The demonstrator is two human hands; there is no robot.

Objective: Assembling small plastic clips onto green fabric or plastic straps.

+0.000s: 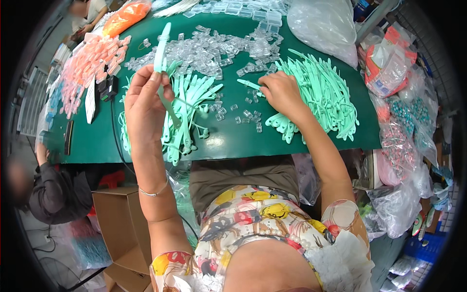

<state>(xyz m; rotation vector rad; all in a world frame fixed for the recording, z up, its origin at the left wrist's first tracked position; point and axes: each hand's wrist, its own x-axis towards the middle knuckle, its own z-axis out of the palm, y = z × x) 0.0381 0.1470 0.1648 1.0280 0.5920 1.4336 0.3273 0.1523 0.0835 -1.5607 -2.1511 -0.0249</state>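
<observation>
My left hand [148,104] is raised over the left pile of mint-green plastic strips [187,90]. Between its thumb and fingers it pinches one long mint-green strip [164,46] with a narrow tip pointing up. At the left edge of the right pile of mint-green strips [323,92], my right hand [284,95] is closed at the end of another mint-green strip [249,86], which lies tilted toward the table's middle. Small clear plastic pieces [248,114] are scattered between the two piles, and a larger heap of clear pieces [199,51] lies behind.
The green table [224,146] also carries peach-coloured pieces [99,56], a black device with a cable [108,87] and clear boxes [233,9]. Filled plastic bags [396,61] crowd the right side. A cardboard box [124,224] stands below, near a seated person [61,190].
</observation>
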